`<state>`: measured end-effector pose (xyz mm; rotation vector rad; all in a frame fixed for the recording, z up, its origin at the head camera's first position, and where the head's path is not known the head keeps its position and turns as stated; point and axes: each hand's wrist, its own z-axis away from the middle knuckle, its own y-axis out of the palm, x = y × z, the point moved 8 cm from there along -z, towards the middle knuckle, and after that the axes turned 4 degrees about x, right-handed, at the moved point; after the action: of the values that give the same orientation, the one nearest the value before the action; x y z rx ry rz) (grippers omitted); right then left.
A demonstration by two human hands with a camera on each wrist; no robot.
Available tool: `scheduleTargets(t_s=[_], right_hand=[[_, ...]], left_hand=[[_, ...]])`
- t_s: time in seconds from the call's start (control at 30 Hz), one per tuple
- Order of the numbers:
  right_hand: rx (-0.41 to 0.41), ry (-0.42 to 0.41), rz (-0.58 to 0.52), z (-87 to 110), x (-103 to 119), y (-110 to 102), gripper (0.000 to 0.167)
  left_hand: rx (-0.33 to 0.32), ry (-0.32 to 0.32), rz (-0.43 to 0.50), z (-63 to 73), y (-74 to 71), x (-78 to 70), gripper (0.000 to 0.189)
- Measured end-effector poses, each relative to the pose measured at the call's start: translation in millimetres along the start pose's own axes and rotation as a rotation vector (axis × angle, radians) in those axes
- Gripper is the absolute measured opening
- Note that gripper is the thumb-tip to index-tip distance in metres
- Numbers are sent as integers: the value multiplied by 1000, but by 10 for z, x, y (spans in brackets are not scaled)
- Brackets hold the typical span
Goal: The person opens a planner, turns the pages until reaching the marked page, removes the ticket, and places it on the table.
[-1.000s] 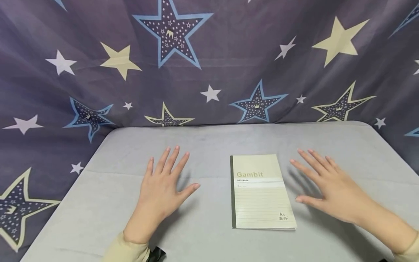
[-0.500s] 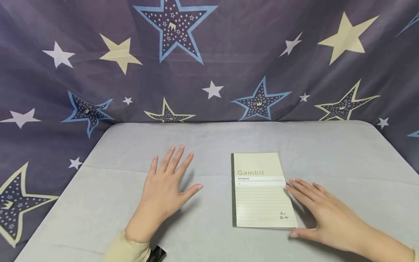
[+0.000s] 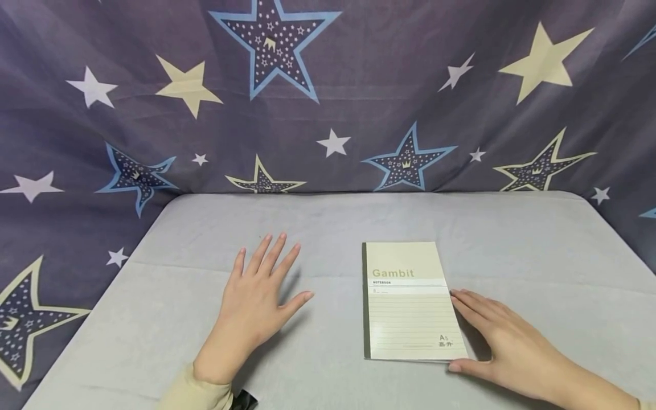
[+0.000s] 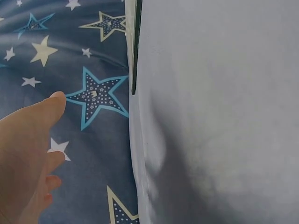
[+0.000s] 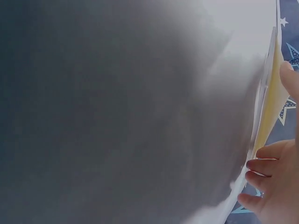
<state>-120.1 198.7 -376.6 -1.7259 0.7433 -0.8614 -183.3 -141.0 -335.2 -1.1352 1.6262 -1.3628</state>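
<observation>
A cream notebook (image 3: 405, 302) marked "Gambit", with a dark spine on its left, lies closed on the grey-covered table. My right hand (image 3: 517, 344) is at its right side, fingertips touching the right edge and thumb by the lower right corner. In the right wrist view, the notebook (image 5: 268, 102) appears edge-on beside the fingers (image 5: 262, 166). Left of the notebook, my left hand (image 3: 256, 304) holds nothing, its fingers spread and straight. The left wrist view shows that hand's thumb (image 4: 49, 109) apart from the notebook's dark spine (image 4: 137, 46).
The grey cloth table top (image 3: 318, 228) runs back to a dark curtain (image 3: 359, 74) printed with stars, which also hangs along both sides. A black strap (image 3: 245, 400) shows at the left sleeve (image 3: 200, 393).
My right hand has come down and toward the notebook, from hovering at its right to touching its right edge. The left hand has hardly moved.
</observation>
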Motion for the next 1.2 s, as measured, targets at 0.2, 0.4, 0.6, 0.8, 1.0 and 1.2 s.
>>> scheduleTargets(t_s=[0.2,0.4,0.6,0.8,1.0,1.2], right_hand=[[-12,21,-86,-13,37,-56,108],[-86,-6,-228,-141,187,-294,102],[-119,-67,-370,-466,485,-404,93],[-87,-105,-420,-788,769,-278,86],[59,-119,-414,-972,944,-30,74],[240,-137,-347,-967,1050,193,60]], left_hand=[[-5,7,5,-5,22,18,80],[-9,13,53,4,7,65,75],[-42,41,132,-4,-55,156,72],[-116,58,304,18,-190,342,65],[-179,127,547,79,-337,446,57],[-165,192,739,101,-416,421,60]])
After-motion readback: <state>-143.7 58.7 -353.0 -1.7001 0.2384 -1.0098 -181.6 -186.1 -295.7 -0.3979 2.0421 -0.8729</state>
